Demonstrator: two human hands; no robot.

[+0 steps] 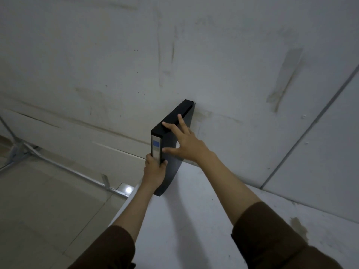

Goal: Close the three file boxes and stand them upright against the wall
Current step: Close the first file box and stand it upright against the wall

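Brown sleeves (272,239) closest, both arms stretched out over white table (204,220). Left hand (154,171) clamped round spine end of black file box (172,133), probably so it won't tip. Right hand (186,140) spread flat over top edge and side, pressing rather than gripping. Box shut, upright on table's left edge, far end touching wall (213,55). Other two boxes not in view.

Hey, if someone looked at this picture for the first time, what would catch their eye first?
Probably the black file box standing upright at the centre, its far end against the scuffed white wall. Next, the two hands on it: the left hand grips the near spine with the blue label, and the right hand lies spread over its top and side. It stands at the left edge of a white table.
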